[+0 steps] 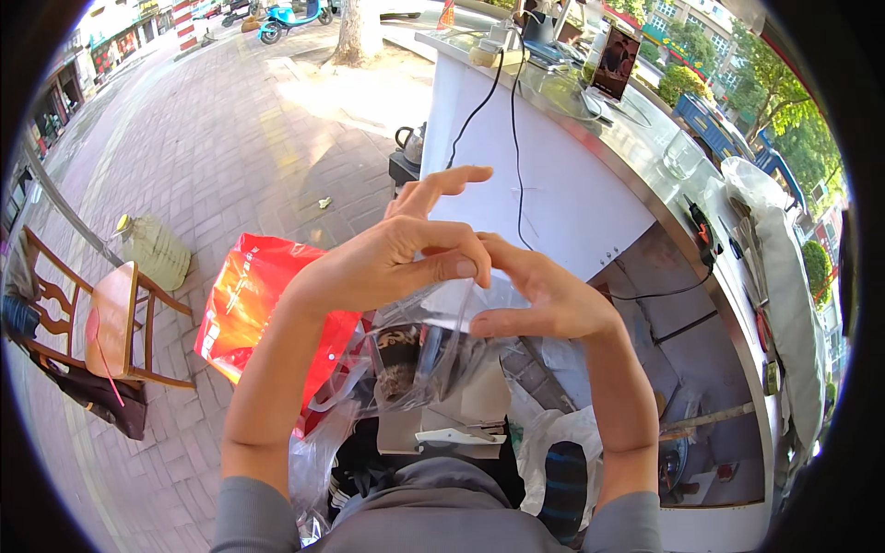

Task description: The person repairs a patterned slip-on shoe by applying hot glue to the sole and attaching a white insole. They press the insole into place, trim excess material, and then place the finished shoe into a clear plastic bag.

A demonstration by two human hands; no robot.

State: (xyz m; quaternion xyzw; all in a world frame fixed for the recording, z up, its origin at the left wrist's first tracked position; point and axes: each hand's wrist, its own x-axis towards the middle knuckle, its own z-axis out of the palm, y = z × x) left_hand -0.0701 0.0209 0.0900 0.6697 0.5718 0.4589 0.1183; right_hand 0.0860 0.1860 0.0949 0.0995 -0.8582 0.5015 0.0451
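A clear plastic bag hangs in front of me, with a dark item bearing a brown pattern showing through it. My left hand pinches the bag's upper edge between thumb and forefinger, its other fingers stretched out. Close by on the right, my right hand has its thumb and fingers apart, the thumb against the film and the fingertips meeting those of the left hand. Below the bag, a white folding knife or similar tool lies on a piece of cardboard over my lap.
A red bag stands at the left, near a wooden chair and a large plastic jug. To the right is a white counter with cables, a drinking glass and a glue gun. Crumpled plastic lies by my right leg.
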